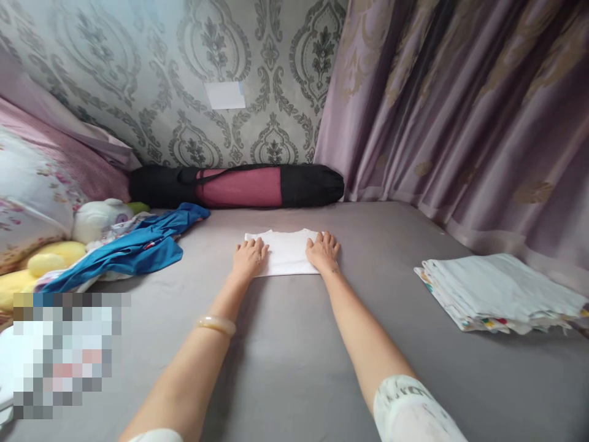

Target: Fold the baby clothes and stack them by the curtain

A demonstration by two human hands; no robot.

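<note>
A folded white piece of clothing [288,253] lies flat on the grey bed sheet [294,344], straight in front of me. On its left end rests my left hand [251,255], palm down with the fingers stretched forward. My right hand [324,250] lies the same way on its right end, fingers slightly spread. Neither hand grips the cloth; both press on top of it. A pale bangle [216,325] circles my left forearm.
To the right sits a stack of folded light cloths [501,291]. A blue garment [147,245], a yellow plush toy [46,264] and a floral pillow [32,196] crowd the left. Along the wall lies a black and pink roll bag [239,186]; a purple curtain [414,104] hangs at right.
</note>
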